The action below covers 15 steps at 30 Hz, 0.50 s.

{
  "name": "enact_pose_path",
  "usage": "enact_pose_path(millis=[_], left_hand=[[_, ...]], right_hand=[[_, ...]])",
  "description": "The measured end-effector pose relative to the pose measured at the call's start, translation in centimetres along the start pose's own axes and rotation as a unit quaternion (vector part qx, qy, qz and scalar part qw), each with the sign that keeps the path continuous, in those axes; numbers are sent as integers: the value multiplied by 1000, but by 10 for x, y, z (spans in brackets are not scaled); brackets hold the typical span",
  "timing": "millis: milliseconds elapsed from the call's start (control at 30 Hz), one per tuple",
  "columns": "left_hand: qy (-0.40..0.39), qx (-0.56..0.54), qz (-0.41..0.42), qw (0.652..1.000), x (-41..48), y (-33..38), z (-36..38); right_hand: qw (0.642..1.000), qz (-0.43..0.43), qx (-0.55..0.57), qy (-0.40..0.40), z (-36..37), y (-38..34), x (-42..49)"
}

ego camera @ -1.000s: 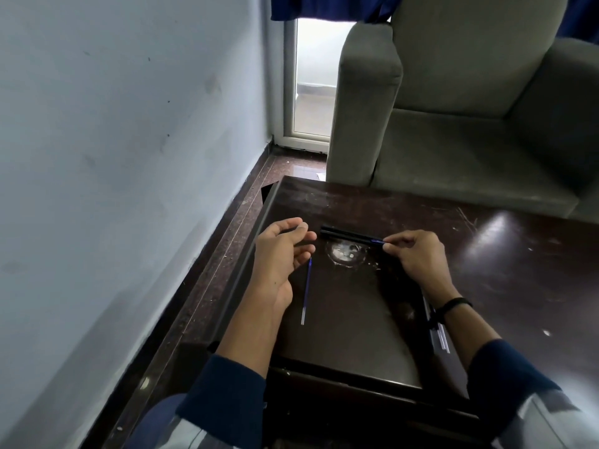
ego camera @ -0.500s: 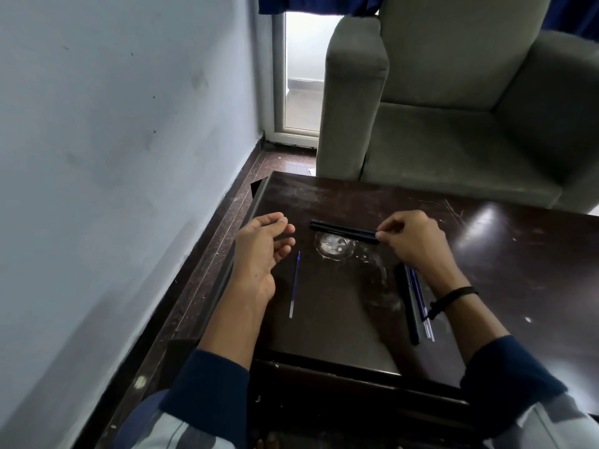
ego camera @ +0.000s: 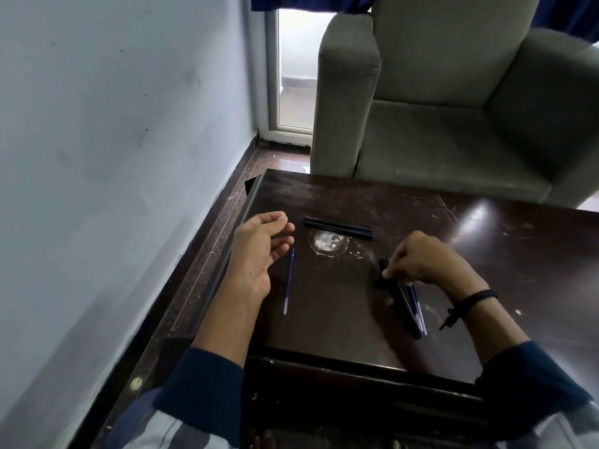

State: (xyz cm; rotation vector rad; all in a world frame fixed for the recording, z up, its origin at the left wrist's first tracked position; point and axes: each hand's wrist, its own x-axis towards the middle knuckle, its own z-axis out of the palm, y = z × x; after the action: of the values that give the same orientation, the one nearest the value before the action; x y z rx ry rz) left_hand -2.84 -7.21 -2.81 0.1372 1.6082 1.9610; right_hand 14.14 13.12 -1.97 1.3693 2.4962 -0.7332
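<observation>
- While my right hand (ego camera: 424, 260) pinches a black pen (ego camera: 405, 306) on the bench (ego camera: 324, 335), my left hand (ego camera: 259, 251) hangs loosely open.
- A blue refill (ego camera: 289, 283) lies beside it.

grey armchair (ego camera: 453, 124) — behind dark table (ego camera: 518, 270) | pale wall (ego camera: 113, 157) left | blue curtain (ego camera: 308, 0) top

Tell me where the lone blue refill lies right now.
In the head view, the blue refill lies flat on the dark table, left of centre, just beside the left hand and nearer than the two black pen barrels.
</observation>
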Motion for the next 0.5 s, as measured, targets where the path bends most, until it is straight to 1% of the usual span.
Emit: enact_pose_path(millis=[67, 100, 133, 200, 267, 333, 467, 500], left_hand=[[-1, 0, -2, 1000, 1, 0, -1], [-1, 0, -2, 1000, 1, 0, -1], [-1, 1, -1, 1000, 1, 0, -1], [-2, 4, 0, 1000, 1, 0, 0], [-6, 6, -2, 1000, 0, 0, 0], [-10, 6, -4, 1000, 0, 0, 1], [-18, 8, -3, 1000, -3, 1, 1], [-21, 11, -4, 1000, -3, 1, 1]], right_hand=[[996, -25, 81, -36, -4, -6, -4], [994, -33, 100, -32, -6, -7, -5], [995, -35, 96, -17, -7, -6, -4], [999, -26, 40, 1, -7, -2, -2], [1000, -12, 1, -18, -3, -2, -4], [999, -15, -13, -36, 4, -6, -7], [999, -43, -29, -14, 18, -21, -10], [999, -48, -16, -14, 21, -24, -10]])
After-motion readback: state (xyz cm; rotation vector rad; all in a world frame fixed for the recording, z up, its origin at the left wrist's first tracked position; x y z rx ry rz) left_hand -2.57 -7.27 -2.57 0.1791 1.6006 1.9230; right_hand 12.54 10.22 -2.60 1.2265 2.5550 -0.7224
